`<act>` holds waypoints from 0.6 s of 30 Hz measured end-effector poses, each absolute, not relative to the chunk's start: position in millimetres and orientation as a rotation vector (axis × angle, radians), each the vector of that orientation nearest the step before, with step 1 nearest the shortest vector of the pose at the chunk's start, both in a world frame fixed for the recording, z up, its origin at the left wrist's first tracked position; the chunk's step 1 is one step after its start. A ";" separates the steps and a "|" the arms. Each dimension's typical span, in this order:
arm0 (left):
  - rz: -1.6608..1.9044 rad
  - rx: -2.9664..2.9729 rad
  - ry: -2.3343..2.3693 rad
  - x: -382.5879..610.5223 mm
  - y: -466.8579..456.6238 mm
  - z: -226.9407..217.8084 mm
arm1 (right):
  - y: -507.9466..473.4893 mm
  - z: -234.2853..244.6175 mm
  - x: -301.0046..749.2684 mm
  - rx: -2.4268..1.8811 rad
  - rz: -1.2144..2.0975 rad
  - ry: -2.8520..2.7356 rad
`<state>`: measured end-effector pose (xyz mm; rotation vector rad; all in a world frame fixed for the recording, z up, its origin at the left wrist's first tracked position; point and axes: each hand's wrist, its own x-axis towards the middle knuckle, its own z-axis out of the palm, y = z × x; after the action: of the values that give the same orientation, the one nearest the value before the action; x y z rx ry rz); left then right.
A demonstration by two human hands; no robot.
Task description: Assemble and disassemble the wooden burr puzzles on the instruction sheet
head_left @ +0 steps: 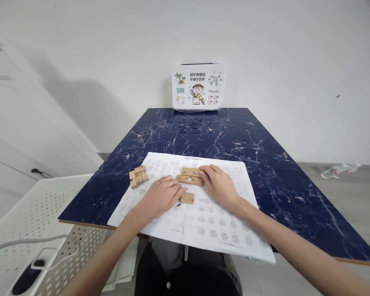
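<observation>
On a printed sheet lie two notched wooden puzzle pieces (190, 179), side by side; the far one bears a "2". My right hand (220, 184) is closed, its fingertips gripping their right end. A shorter wooden piece (188, 198) lies closer to me. My left hand (163, 195) is closed on its left end, with the thumb side partly hidden. A small dark mark or part shows just below the left fingertips, too small to name. Further left, a cluster of wooden pieces (138, 176) sits together at the edge of the sheet.
The paper sheet (225, 242) with printed diagrams hangs over the front edge of the blue marbled table (203, 135). A white cartoon-printed case (198, 87) stands at the back against the wall. At left is a white perforated cart (21, 205) with a cable.
</observation>
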<state>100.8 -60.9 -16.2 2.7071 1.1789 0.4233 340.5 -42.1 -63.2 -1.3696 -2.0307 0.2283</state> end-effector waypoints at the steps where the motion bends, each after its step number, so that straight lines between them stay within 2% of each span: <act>1: 0.446 2.738 1.180 102.0 -58.4 -18.1 | -42.1 -64.1 340.5 -1.370 0.220 -2.044; 5: 0.611 2.737 1.324 108.6 -56.9 -16.5 | -41.6 -65.9 342.1 -1.316 0.269 -2.034; 7: 0.628 2.716 1.248 111.5 -57.4 -13.4 | -40.7 -65.7 342.7 -1.288 0.302 -2.009; 12: 0.414 2.678 1.025 124.5 -46.2 -17.7 | -38.4 -62.9 342.3 -1.295 0.380 -1.933; 18: 0.106 2.704 1.106 133.9 -13.4 -24.9 | -40.1 -60.8 341.6 -1.338 0.466 -1.854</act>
<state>133.9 -13.4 -24.9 2.7044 1.1057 0.1058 341.6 -40.1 -60.8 -1.3376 -1.8536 0.4657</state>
